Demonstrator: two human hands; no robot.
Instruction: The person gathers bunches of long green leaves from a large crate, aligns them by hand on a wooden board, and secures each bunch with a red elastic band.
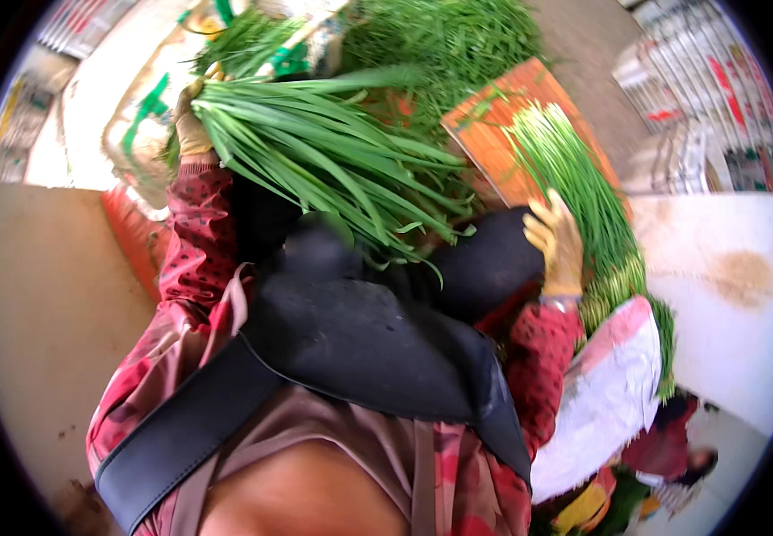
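Observation:
My left hand (192, 121), in a tan work glove, is closed round one end of a large bunch of garlic chives (315, 143). Its long flat green leaves fan out to the right across my lap. My right hand (558, 246), gloved the same way, rests by my dark-clad knee with fingers spread and nothing in them. Just right of it lies a neat row of garlic chives (574, 179), pale stalk ends pointing away from me, partly on an orange-brown wooden board (484, 147).
A heap of loose green leaves (449, 54) lies beyond the board. A white sack with green marks (141, 125) stands far left. Near right are a white and pink sack (605, 406) and another person (668, 447). Bundled white stacks (699, 80) stand far right.

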